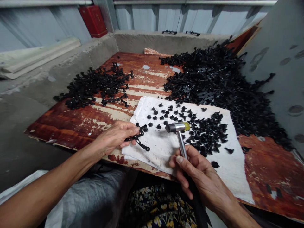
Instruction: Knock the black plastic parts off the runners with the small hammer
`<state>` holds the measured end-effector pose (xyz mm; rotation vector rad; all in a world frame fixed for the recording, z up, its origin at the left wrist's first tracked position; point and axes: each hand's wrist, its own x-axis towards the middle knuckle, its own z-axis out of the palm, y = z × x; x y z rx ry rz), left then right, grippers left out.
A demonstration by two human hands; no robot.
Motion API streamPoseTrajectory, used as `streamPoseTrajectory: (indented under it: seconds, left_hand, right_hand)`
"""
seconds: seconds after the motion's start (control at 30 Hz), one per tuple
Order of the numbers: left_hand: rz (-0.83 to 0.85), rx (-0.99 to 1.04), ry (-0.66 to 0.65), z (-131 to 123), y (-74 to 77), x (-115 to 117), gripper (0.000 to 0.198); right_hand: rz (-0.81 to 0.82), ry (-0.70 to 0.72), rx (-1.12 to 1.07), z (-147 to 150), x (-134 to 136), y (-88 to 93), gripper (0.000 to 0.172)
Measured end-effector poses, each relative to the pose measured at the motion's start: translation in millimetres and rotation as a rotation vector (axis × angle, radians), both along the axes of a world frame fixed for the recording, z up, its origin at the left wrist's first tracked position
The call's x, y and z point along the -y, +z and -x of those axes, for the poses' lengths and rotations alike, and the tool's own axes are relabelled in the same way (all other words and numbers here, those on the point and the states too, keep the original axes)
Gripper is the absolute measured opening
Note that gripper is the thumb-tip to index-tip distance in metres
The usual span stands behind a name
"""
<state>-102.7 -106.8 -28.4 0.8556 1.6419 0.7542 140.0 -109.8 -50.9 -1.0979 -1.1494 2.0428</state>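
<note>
My left hand [118, 134] pinches a black branched bracket [140, 139] with small holes at its arm ends, over the left edge of a white cloth [156, 152]. In my right hand [199, 174] is a small mallet [177, 127] with a metal shaft, one black face and one yellow face. Its head hangs above the cloth, apart from the bracket. Small black rubber feet [158, 126] stand loosely spaced beyond the mallet. A denser heap of the same rubber feet [206, 134] lies on the cloth to the right.
A big pile of black brackets [204, 76] covers the table's back right. Another bracket pile [95, 84] sits at the left. The worn red-brown table [71, 126] meets a low concrete wall [135, 41]. A grey panel [277, 72] stands on the right.
</note>
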Motion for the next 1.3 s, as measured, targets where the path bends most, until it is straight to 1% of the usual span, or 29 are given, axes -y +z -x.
streamPoseTrajectory:
  seconds: [0.17,0.23,0.3,0.33,0.4,0.43,0.5,0.53,0.6,0.67,0.73,0.77,0.83,0.87,0.93,1.0,1.03,1.07,1.13,1.17,1.3]
  left_hand:
    - [0.045,-0.090,0.038,-3,2.6,-1,0.027]
    - [0.044,-0.100,0.035,-1,1.9,-2,0.027]
    - [0.041,-0.106,0.027,2,0.1,-3,0.026]
    - [0.034,-0.113,0.020,3,-1.0,-3,0.025]
    - [0.015,-0.135,0.001,5,-2.8,-3,0.024]
    - [0.003,-0.145,-0.013,6,-3.4,-3,0.024]
    - [-0.012,-0.154,-0.042,7,-3.7,-3,0.023]
    - [-0.009,-0.158,-0.055,7,-3.7,-4,0.022]
    - [-0.005,-0.164,-0.066,8,-3.7,-5,0.021]
    - [-0.007,-0.167,-0.063,9,-4.6,-5,0.020]
    - [-0.022,-0.160,-0.072,11,-6.3,-6,0.018]
    - [-0.032,-0.155,-0.080,12,-7.2,-6,0.018]
    - [-0.034,-0.153,-0.101,13,-8.3,-5,0.018]
    - [-0.031,-0.153,-0.105,13,-8.3,-5,0.019]
    - [-0.020,-0.164,-0.099,12,-7.1,-5,0.019]
    - [-0.012,-0.171,-0.081,10,-4.5,-6,0.018]
    - [-0.008,-0.166,-0.077,8,-2.9,-6,0.019]
    - [-0.001,-0.158,-0.076,7,-1.3,-5,0.019]
    - [0.011,-0.143,-0.076,5,1.4,-5,0.021]
    - [0.017,-0.145,-0.075,5,2.2,-5,0.020]
    - [0.032,-0.206,-0.076,4,2.1,-6,0.017]
  right_hand:
    - [-0.013,0.017,0.023,0,0,0.1,0.037]
    - [-0.032,0.039,0.050,-2,-1,3.3,0.038]
    - [-0.095,0.084,0.116,-5,-2,9.0,0.035]
    - [-0.167,0.103,0.171,-7,-4,12.3,0.033]
    - [-0.415,0.113,0.308,-8,-9,17.8,0.029]
    - [-0.572,0.111,0.370,-8,-11,19.4,0.031]
    - [-0.873,0.124,0.448,-5,-18,19.4,0.042]
    - [-0.987,0.148,0.458,-3,-21,18.1,0.046]
    - [-1.133,0.196,0.445,2,-27,14.2,0.054]
    - [-1.215,0.203,0.426,7,-31,10.8,0.061]
    - [-1.263,0.216,0.462,10,-33,10.0,0.066]
    - [-1.283,0.247,0.503,11,-34,10.6,0.066]
    - [-1.307,0.319,0.584,12,-35,13.3,0.064]
    - [-1.308,0.334,0.597,11,-35,14.9,0.062]
    - [-1.299,0.278,0.568,11,-33,17.3,0.063]
    - [-1.282,0.210,0.542,10,-32,17.7,0.068]
    - [-1.278,0.206,0.543,10,-31,17.2,0.070]
    - [-1.278,0.232,0.555,10,-31,16.3,0.072]
    - [-1.273,0.301,0.590,9,-32,14.7,0.070]
    - [-1.280,0.300,0.591,9,-33,14.3,0.069]
    - [-1.304,0.199,0.589,11,-33,16.2,0.070]
